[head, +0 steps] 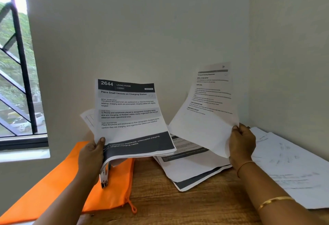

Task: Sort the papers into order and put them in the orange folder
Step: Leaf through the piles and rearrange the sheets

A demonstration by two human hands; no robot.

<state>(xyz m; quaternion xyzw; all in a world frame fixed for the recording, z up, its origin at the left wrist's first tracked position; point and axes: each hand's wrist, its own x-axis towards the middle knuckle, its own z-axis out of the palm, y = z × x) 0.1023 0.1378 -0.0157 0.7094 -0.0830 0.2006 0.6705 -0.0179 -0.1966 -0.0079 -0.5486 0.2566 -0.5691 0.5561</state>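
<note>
The left hand (91,155) grips a stack of papers (131,118) at its lower left corner, thumb closed over the top sheet, headed "2644 Living Room". The right hand (242,144) pinches a single sheet (206,111) at its lower right edge, fingers closed on it and the sheet held upright.

Step in hand, as judged: compare the single sheet's heading with the stack and insert it at the correct position. Align the edges before releasing the pinch.

The orange folder (58,176) lies flat on the wooden table (178,205) below the left hand, zip closed. A stapler (105,175) rests on it. Loose sheets (192,166) lie at centre, more papers (293,167) to the right. Walls stand close behind and right; open table lies only at the near edge.
</note>
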